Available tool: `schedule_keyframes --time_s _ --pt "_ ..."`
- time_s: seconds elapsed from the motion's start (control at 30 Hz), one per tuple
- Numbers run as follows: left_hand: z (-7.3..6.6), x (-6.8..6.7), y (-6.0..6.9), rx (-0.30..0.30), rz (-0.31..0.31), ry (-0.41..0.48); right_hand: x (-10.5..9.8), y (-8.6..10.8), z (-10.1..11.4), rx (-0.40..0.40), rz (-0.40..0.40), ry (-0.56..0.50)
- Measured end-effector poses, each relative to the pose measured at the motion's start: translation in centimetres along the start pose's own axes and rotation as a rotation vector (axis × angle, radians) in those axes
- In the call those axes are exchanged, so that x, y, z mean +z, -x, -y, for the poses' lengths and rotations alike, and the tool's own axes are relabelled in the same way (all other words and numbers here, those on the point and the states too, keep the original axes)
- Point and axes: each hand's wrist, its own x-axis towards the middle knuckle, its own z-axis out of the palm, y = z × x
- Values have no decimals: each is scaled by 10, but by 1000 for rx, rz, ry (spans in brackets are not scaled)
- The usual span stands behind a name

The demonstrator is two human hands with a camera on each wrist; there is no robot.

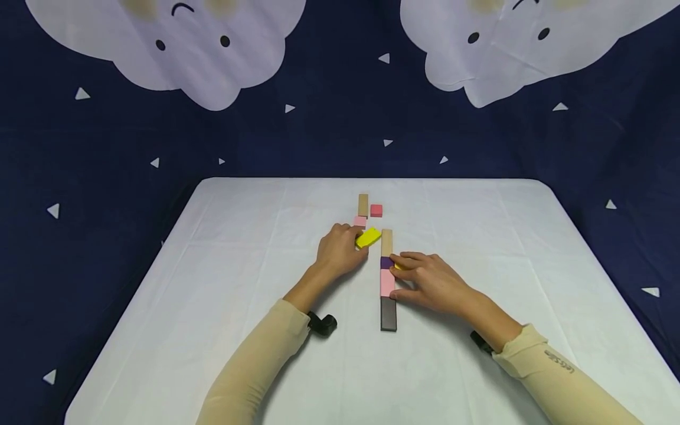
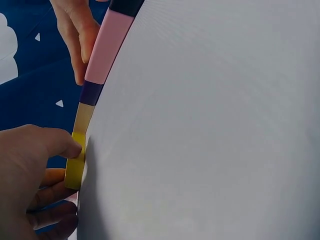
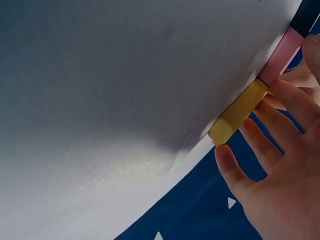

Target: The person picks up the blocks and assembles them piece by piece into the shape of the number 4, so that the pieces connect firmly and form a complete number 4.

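Observation:
A yellow block [image 1: 369, 237] is pinched between the left hand's [image 1: 340, 248] thumb and fingers, angled near the top of a straight row. That row holds a light wooden block [image 1: 387, 242], a purple block [image 1: 387, 262], a pink block [image 1: 387, 283] and a dark grey block [image 1: 388, 314]. From the right, the right hand [image 1: 432, 282] rests its extended fingertips against the row by the purple and pink blocks. Another yellow block [image 3: 237, 114] shows in the right wrist view, with the right hand's [image 3: 285, 165] spread fingers along its side; the head view mostly hides it.
Beyond the left hand stand a wooden block [image 1: 363, 205], a red block [image 1: 376, 211] and a small pink block [image 1: 360, 221]. White cloth covers the table [image 1: 239, 295]. Behind it hangs a dark blue cloth [image 1: 340, 141] with clouds and triangles.

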Motion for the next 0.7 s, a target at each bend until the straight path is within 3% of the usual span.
schedule_keyframes --time_s 0.4,0.7 --pt "17 -13 10 -2 80 106 0 -1 3 18 15 1" --pt "25 -27 20 117 164 169 -2 0 4 30 27 5"
